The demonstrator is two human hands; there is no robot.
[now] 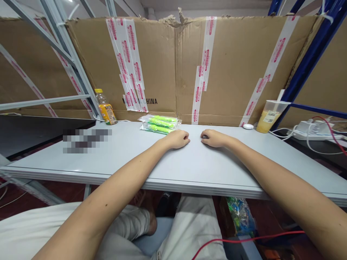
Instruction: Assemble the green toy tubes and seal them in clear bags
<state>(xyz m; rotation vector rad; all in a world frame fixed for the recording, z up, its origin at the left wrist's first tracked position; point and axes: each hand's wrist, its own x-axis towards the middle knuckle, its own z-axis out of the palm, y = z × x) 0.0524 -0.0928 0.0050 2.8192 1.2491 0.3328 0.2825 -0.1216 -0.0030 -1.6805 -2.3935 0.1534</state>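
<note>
My left hand rests on the white tabletop as a loose fist, with nothing visible in it. Just behind and to its left lie several bright green items in clear plastic wrappers; their exact kind cannot be made out. Across a small gap, my right hand also lies on the surface, its fingers curled inward. A dark patch shows under those curled fingers, looking like shadow, and no held object is visible.
A juice bottle with a yellow cap stands at the back left. A plastic cup of yellow drink with a straw is at the back right, beside a small white oval object. A power strip with cables lies farther right. Cardboard walls the back.
</note>
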